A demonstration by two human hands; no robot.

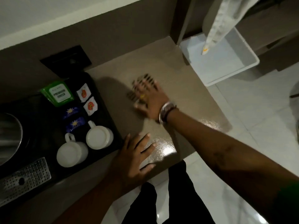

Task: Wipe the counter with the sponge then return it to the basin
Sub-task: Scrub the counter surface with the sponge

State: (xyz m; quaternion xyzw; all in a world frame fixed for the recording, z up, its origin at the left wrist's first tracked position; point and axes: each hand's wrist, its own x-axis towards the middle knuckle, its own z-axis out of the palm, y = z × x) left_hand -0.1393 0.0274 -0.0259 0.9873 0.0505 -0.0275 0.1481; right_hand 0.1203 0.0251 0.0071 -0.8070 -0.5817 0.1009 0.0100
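The sponge (pixel 143 82), tan with rows of dark holes, lies on the beige counter (pixel 186 97) near its middle and is motion-blurred. My right hand (pixel 149 102) covers its near part and holds it down against the surface; a bracelet shows at the wrist. Flat on the counter near the front edge rests my left hand (pixel 135 156), fingers spread, holding nothing. The white plastic basin (pixel 249 50) stands lower down past the counter's right end.
A black tray (pixel 100 101) at the left holds two white cups (pixel 98 137), sachets and a green packet (pixel 58 93). Further left are a metal kettle (pixel 9 136) and a perforated grille (pixel 27 177). A pale cloth (pixel 221 23) hangs over the basin. White tiled floor lies below.
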